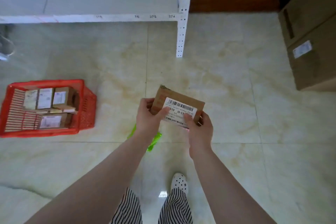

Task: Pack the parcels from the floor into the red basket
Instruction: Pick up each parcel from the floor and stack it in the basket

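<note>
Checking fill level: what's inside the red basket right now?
The red basket holds several cardboard parcels with white labels: three upright along the far side, another nearer. Its left part shows bare slats. Anything beneath the parcels is hidden.

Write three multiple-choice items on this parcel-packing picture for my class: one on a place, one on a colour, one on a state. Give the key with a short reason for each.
1. Where does the basket stand?
A. on the floor, to the person's left
B. on the shelf
C. on the big carton

2. What colour is the basket?
A. blue
B. red
C. grey

3. How is the labelled parcel held?
A. lying on the floor
B. inside the basket
C. in both hands

Key: 1 A, it sits on the tiles left of the arms. 2 B, its plastic walls are red. 3 C, the left hand and right hand grip its two ends above the floor.
</note>
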The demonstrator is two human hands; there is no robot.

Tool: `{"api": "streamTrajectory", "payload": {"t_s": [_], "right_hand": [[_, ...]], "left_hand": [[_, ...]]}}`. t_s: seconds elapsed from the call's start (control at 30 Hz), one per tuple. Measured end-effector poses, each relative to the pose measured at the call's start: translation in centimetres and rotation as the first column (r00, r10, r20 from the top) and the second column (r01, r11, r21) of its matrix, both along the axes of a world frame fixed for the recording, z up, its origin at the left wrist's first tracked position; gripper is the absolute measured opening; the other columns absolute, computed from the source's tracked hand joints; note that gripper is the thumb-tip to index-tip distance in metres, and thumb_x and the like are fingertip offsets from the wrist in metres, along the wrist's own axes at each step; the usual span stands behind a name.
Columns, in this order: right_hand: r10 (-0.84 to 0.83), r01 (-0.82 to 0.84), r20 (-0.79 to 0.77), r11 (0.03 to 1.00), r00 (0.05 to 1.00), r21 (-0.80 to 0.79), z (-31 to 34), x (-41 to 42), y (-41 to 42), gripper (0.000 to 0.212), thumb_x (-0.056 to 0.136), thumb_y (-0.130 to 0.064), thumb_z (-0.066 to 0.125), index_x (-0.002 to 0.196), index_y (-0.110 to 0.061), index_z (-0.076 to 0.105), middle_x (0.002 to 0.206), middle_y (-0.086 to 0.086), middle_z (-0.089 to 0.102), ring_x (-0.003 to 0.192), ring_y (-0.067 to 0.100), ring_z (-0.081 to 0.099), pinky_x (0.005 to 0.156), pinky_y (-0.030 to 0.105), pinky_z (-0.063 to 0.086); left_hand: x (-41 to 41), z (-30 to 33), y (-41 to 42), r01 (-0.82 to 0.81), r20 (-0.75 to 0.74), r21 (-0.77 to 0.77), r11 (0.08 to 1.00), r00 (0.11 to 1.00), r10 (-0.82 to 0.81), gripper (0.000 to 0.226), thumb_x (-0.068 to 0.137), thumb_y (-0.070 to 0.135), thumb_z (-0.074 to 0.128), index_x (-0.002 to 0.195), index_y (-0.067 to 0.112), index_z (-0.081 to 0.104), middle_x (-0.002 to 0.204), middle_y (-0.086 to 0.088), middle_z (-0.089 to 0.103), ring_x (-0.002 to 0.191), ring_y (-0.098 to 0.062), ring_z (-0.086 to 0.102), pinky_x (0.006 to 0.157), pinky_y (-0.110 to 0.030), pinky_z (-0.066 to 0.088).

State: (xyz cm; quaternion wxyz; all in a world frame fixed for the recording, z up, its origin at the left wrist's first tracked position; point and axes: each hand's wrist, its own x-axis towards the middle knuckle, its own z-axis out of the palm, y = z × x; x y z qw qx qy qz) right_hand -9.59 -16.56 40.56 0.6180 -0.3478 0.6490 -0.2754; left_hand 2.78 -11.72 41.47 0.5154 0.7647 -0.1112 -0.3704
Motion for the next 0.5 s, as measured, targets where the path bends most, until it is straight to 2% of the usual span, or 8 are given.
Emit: {"api": "streamTrajectory", "payload": {"t_s": [0.07, 0.1, 0.23, 0.3, 0.37, 0.43, 0.5], "right_hand": [[0.1, -0.1, -0.001, 0.995, 0.995, -0.01, -0.2, 3.0, 1.6, 0.041, 0.081, -0.015, 0.075, 0.118, -0.015, 0.058, 0.1, -0.003, 0.069, 0.099, 0.02, 0.067, 0.09, 0.037, 0.055], [0.15, -0.15, 0.002, 0.989, 0.989, -0.015, -0.5, 4.7, 2.6, 0.043, 0.081, -0.014, 0.076, 0.119, -0.015, 0.056, 0.1, -0.004, 0.068, 0.099, 0.019, 0.067, 0.087, 0.033, 0.054], [0.27, -0.271, 0.033, 0.963, 0.962, 0.009, -1.1, 11.8, 6.8, 0.046, 0.081, -0.01, 0.075, 0.121, -0.014, 0.052, 0.108, 0.005, 0.069, 0.095, 0.018, 0.067, 0.076, 0.021, 0.054], [0.312, -0.312, 0.019, 0.95, 0.95, 0.012, -1.3, 15.4, 9.4, 0.044, 0.081, -0.01, 0.075, 0.117, -0.017, 0.052, 0.108, 0.005, 0.07, 0.094, 0.017, 0.068, 0.08, 0.027, 0.056], [0.342, -0.342, 0.017, 0.939, 0.94, 0.033, -1.4, 19.1, 12.1, 0.044, 0.08, -0.009, 0.076, 0.115, -0.019, 0.051, 0.109, 0.007, 0.07, 0.097, 0.023, 0.069, 0.088, 0.04, 0.057], [0.375, -0.376, 0.018, 0.925, 0.927, 0.06, -1.2, 23.0, 15.1, 0.048, 0.08, -0.009, 0.076, 0.119, -0.017, 0.05, 0.11, 0.008, 0.07, 0.101, 0.026, 0.069, 0.09, 0.045, 0.056], [0.402, -0.402, 0.014, 0.912, 0.915, 0.085, -0.9, 26.8, 17.9, 0.052, 0.079, -0.012, 0.077, 0.124, -0.014, 0.051, 0.11, 0.005, 0.071, 0.101, 0.025, 0.069, 0.092, 0.047, 0.054]], "left_hand": [[2.8, -0.4, 3.1, -0.081, -0.02, 0.032, 0.996, 0.996, 0.082, 0.042, 0.075, 0.013, 0.08, 0.108, 0.015, 0.053, 0.099, 0.006, 0.064, 0.088, -0.012, 0.066, 0.079, -0.028, 0.054], [4.3, -0.7, 4.7, -0.122, -0.03, 0.045, 0.991, 0.992, 0.124, 0.042, 0.075, 0.014, 0.08, 0.108, 0.014, 0.054, 0.101, 0.002, 0.064, 0.088, -0.014, 0.066, 0.079, -0.03, 0.055], [10.4, -1.6, 10.8, -0.244, -0.064, 0.065, 0.968, 0.967, 0.248, 0.039, 0.078, 0.013, 0.078, 0.107, 0.012, 0.053, 0.101, -0.005, 0.063, 0.081, -0.013, 0.064, 0.067, -0.018, 0.052], [13.6, -1.7, 13.8, -0.288, -0.068, 0.067, 0.955, 0.954, 0.292, 0.039, 0.078, 0.012, 0.078, 0.107, 0.012, 0.052, 0.099, -0.004, 0.063, 0.083, -0.015, 0.064, 0.069, -0.021, 0.052], [17.0, -1.3, 16.8, -0.328, -0.073, 0.06, 0.943, 0.94, 0.332, 0.04, 0.078, 0.01, 0.078, 0.107, 0.011, 0.051, 0.096, -0.002, 0.062, 0.081, -0.012, 0.063, 0.067, -0.016, 0.052], [20.6, -0.9, 20.0, -0.357, -0.071, 0.058, 0.932, 0.93, 0.361, 0.041, 0.078, 0.009, 0.077, 0.108, 0.01, 0.051, 0.094, 0.002, 0.061, 0.077, -0.008, 0.061, 0.06, -0.008, 0.049], [24.3, -0.4, 23.2, -0.374, -0.074, 0.088, 0.923, 0.922, 0.381, 0.044, 0.076, 0.014, 0.079, 0.111, 0.009, 0.052, 0.098, -0.001, 0.063, 0.079, -0.011, 0.063, 0.061, -0.01, 0.049]]}}
